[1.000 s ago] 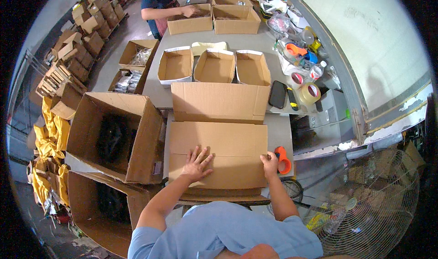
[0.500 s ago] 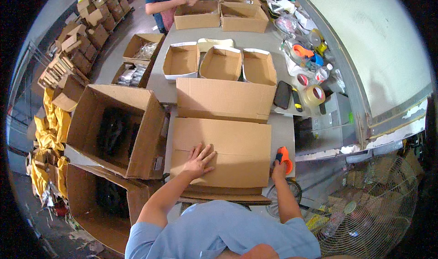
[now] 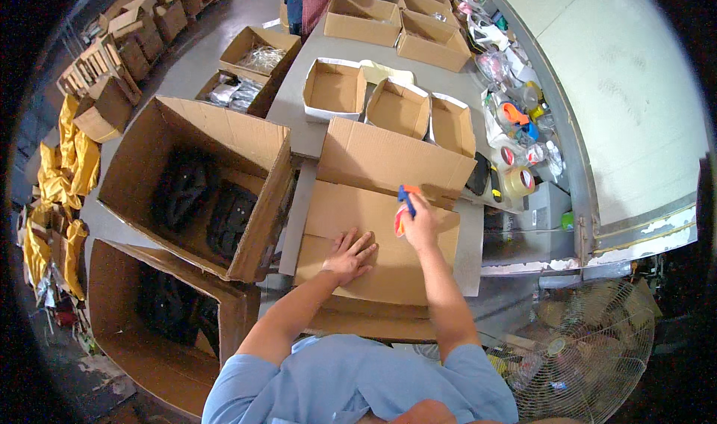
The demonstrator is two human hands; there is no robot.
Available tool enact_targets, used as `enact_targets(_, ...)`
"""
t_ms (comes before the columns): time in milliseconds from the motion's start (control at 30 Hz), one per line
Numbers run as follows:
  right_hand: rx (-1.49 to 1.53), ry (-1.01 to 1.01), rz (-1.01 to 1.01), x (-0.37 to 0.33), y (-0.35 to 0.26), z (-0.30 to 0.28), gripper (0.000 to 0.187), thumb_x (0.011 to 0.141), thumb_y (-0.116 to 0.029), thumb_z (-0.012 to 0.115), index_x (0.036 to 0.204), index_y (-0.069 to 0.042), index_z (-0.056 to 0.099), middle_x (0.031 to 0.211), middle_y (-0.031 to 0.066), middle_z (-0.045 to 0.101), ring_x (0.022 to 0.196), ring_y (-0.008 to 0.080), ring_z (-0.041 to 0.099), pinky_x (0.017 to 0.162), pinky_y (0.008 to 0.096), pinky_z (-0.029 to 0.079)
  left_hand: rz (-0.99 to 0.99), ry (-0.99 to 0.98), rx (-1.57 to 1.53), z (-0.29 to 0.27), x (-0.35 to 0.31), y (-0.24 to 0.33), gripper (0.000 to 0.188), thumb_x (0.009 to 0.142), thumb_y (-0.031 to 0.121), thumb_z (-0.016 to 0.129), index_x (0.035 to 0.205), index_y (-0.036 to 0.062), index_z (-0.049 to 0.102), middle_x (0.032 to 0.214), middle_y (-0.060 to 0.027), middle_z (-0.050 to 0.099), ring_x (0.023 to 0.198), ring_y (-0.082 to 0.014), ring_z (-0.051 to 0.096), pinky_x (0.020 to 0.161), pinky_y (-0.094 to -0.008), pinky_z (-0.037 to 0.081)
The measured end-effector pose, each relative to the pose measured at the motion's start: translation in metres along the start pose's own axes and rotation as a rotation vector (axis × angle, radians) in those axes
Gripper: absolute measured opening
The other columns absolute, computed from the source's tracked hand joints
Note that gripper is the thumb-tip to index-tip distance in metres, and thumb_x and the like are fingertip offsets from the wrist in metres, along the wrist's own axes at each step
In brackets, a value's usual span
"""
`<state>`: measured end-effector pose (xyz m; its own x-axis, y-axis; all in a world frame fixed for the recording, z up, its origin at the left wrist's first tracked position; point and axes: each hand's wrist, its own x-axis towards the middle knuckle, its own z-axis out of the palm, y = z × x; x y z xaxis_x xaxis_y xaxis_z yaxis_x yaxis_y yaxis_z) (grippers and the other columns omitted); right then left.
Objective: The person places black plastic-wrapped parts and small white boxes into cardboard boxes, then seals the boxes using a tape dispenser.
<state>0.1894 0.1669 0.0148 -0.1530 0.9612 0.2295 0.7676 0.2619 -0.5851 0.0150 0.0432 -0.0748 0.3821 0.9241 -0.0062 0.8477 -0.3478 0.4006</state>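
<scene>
In front of me lies a cardboard carton. Its top flaps are folded down, and a far flap stands up behind them. My left hand rests flat on the folded flaps, left of their middle, fingers spread. Wrapped round an orange and blue tape dispenser is my right hand, above the right part of the carton near the upright flap. The dispenser's red and white roll shows beside my fingers; its contact with the cardboard cannot be made out.
Large open cartons holding black parts stand at my left. Beyond the flap are three small open boxes. Tape rolls and a black phone lie at the right. A wire fan stands lower right. A co-worker is at the far end.
My right hand has lifted the tape dispenser from the table's right side and brought it in over the carton. My left hand stays on the flaps. The view has shifted.
</scene>
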Motion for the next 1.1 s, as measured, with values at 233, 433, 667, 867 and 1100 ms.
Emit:
enact_targets(233, -0.121, -0.394, 0.164, -0.106, -0.039, -0.007, 0.033, 0.078, -0.023, 0.058, 0.104, -0.002, 0.061, 0.098, 0.0215, 0.061, 0.092, 0.0373, 0.058, 0.080, 0.0423, 0.046, -0.049, -0.054, 0.009, 0.009, -0.003, -0.007, 0.059, 0.088, 0.048, 0.046, 0.141, 0.0267, 0.030, 0.151, 0.0006, 0.013, 0.137, -0.0307, 0.012, 0.110, -0.0502, 0.013)
enact_targets(433, 0.014, -0.552, 0.396, -0.207, -0.058, -0.045, 0.041, 0.073, -0.024, 0.062, 0.110, -0.007, 0.062, 0.098, 0.0200, 0.064, 0.092, 0.0329, 0.062, 0.081, 0.0372, 0.048, -0.057, -0.077, 0.000, 0.004, -0.004, -0.005, 0.059, 0.089, 0.051, 0.040, 0.141, 0.0261, 0.028, 0.152, 0.0012, 0.010, 0.138, -0.0287, 0.009, 0.111, -0.0492, 0.010)
enact_targets(667, 0.209, -0.624, 0.612, -0.200, -0.028, -0.034, 0.041, 0.072, -0.024, 0.061, 0.109, -0.006, 0.063, 0.093, 0.0167, 0.066, 0.085, 0.0252, 0.064, 0.078, 0.0329, 0.048, -0.049, -0.113, 0.010, -0.002, -0.002, -0.002, 0.059, 0.090, 0.051, 0.038, 0.142, 0.0260, 0.026, 0.152, 0.0012, 0.009, 0.138, -0.0285, 0.007, 0.110, -0.0492, 0.010)
enact_targets(867, 0.014, -0.866, 0.387, -0.170, -0.035, -0.041, 0.040, 0.073, -0.024, 0.060, 0.110, -0.010, 0.064, 0.090, 0.0109, 0.067, 0.081, 0.0191, 0.062, 0.077, 0.0299, 0.047, -0.034, -0.047, 0.042, 0.003, -0.004, -0.006, 0.060, 0.090, 0.053, 0.038, 0.143, 0.0264, 0.025, 0.152, 0.0015, 0.008, 0.139, -0.0281, 0.005, 0.110, -0.0486, 0.010)
enact_targets(1100, 0.060, -0.951, 0.459, -0.170, -0.034, -0.049, 0.041, 0.074, -0.024, 0.058, 0.112, -0.011, 0.063, 0.089, 0.0103, 0.067, 0.079, 0.0179, 0.061, 0.074, 0.0298, 0.048, -0.043, -0.099, -0.017, 0.001, -0.004, -0.005, 0.060, 0.090, 0.052, 0.039, 0.142, 0.0256, 0.025, 0.152, 0.0009, 0.010, 0.139, -0.0280, 0.006, 0.111, -0.0488, 0.008)
